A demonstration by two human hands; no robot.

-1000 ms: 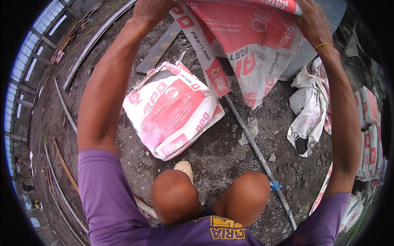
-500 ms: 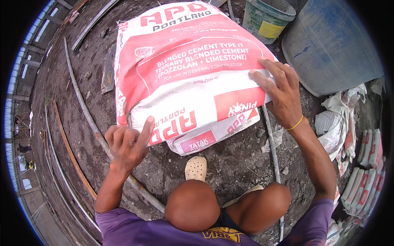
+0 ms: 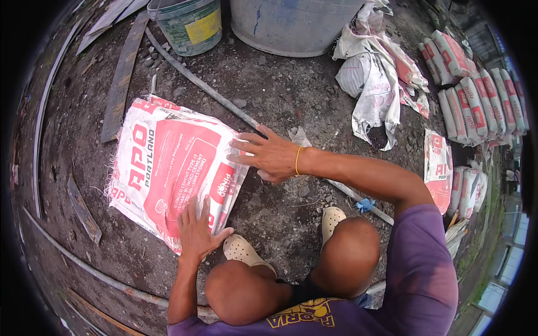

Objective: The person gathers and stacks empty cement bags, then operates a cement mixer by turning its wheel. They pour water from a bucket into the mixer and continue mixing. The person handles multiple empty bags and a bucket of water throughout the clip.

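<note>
A red and white cement sack (image 3: 171, 168) lies on the dirt ground in front of me, left of the middle, its sides looking flat and its edges layered, perhaps with other sacks under it. My left hand (image 3: 195, 227) rests on its near edge with fingers stretched over the printed face and thumb apart. On the right edge of the sack lies my right hand (image 3: 269, 155), a yellow band at its wrist, the fingers spread on the surface. Neither hand is closed around it.
A green bucket (image 3: 193, 31) and a large grey tub (image 3: 291, 28) stand beyond the sack. Crumpled white sacks (image 3: 375, 84) lie to the right, with stacked cement bags (image 3: 476, 106) farther off. A long pipe (image 3: 210, 92) and a plank (image 3: 124, 81) lie on the ground.
The sack, tilted up and gripped at both sides before, now lies flat, turned and farther left in view. My fingers have straightened onto it. The view has swung to the right.
</note>
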